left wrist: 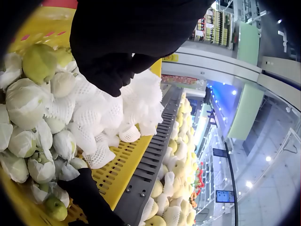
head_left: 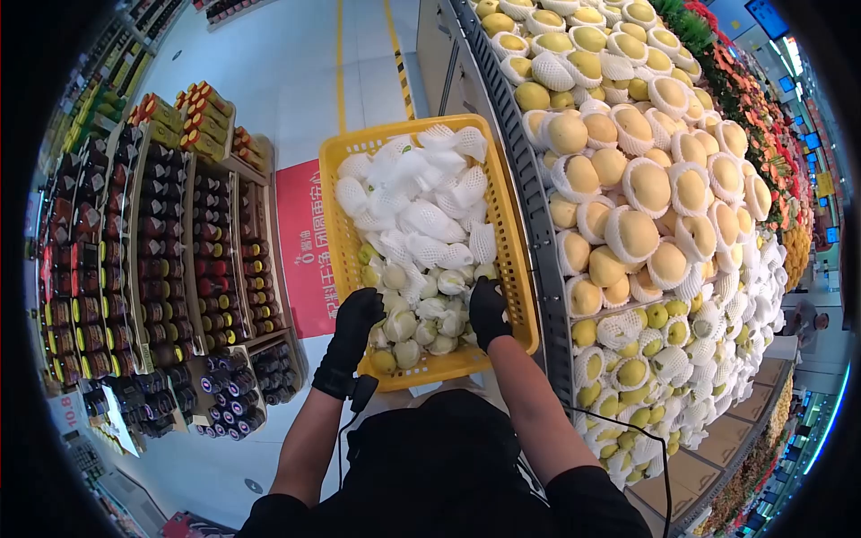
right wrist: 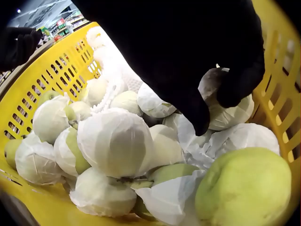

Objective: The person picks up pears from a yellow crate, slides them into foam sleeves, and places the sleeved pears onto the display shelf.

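Note:
A yellow plastic basket (head_left: 329,193) stands before me, with paper-wrapped green pears (right wrist: 115,141) in its near half and white foam net sleeves (head_left: 430,218) heaped in the far half. My black-gloved right hand (head_left: 489,312) reaches inside the basket's right wall. Its thumb and fingers curl round a pear in thin white paper (right wrist: 233,113), partly hidden by the glove. Over the left rim hovers my gloved left hand (head_left: 357,318), fingers loosely bent with nothing between them. A bare green pear (right wrist: 244,188) lies close below the right hand.
Along the right rises a sloped display of yellow pears (head_left: 646,184) in foam nets, edged by a dark rail (head_left: 538,224). Shelves of jars (head_left: 161,269) stand to the left. A red floor sign (head_left: 303,242) lies beside the basket.

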Demonstrator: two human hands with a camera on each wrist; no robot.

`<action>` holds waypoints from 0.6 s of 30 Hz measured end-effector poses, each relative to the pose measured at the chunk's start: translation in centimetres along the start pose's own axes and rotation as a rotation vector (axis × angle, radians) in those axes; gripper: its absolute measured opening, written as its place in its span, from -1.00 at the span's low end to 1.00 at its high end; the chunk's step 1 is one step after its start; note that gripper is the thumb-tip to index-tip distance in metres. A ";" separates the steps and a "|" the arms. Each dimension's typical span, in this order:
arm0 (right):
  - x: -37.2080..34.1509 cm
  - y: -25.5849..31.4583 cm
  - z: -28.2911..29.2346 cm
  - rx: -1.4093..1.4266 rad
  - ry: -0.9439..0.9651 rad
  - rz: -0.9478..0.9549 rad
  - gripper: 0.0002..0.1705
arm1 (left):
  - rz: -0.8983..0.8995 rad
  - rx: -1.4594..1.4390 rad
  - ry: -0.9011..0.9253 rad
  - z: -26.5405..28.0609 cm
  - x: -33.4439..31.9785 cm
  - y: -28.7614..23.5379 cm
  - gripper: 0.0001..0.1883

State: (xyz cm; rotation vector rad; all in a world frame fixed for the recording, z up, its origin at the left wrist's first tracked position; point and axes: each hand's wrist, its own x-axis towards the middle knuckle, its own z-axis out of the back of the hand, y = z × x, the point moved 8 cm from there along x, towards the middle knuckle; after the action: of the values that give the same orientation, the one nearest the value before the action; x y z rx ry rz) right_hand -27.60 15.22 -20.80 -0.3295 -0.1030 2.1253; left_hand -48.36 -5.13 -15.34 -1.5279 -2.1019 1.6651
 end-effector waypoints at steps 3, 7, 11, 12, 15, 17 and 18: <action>0.3 0.1 0.1 -0.058 0.047 0.025 -0.67 | 0.049 -0.054 -0.017 0.0 0.3 0.0 -0.76; 0.8 -0.6 -1.0 0.111 0.092 -0.024 -0.64 | 0.068 -0.067 -0.019 -0.4 1.1 0.0 -0.72; 0.4 -1.9 0.6 0.443 0.123 -0.109 -0.52 | 0.080 -0.044 -0.054 -0.7 2.6 -0.2 -0.71; 0.5 -2.2 -0.3 0.583 0.220 -0.140 -0.45 | 0.084 -0.043 -0.041 -0.7 3.2 0.0 -0.70; -0.5 -3.1 5.4 0.837 0.277 -0.201 -0.41 | 0.041 -0.020 0.063 -1.4 4.8 0.2 -0.67; -0.4 -3.5 0.8 1.018 0.228 -0.183 -0.40 | 0.037 0.009 0.113 -2.2 5.7 0.5 -0.62; -0.3 -3.7 -0.7 1.111 0.201 -0.171 -0.39 | 0.011 0.030 0.149 -2.9 6.1 0.5 -0.62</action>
State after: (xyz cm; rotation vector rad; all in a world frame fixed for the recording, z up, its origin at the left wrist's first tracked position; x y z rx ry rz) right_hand -24.23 16.95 -20.72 0.1346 1.0810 1.6655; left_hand -49.49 1.16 -17.59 -1.6040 -1.9877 1.5269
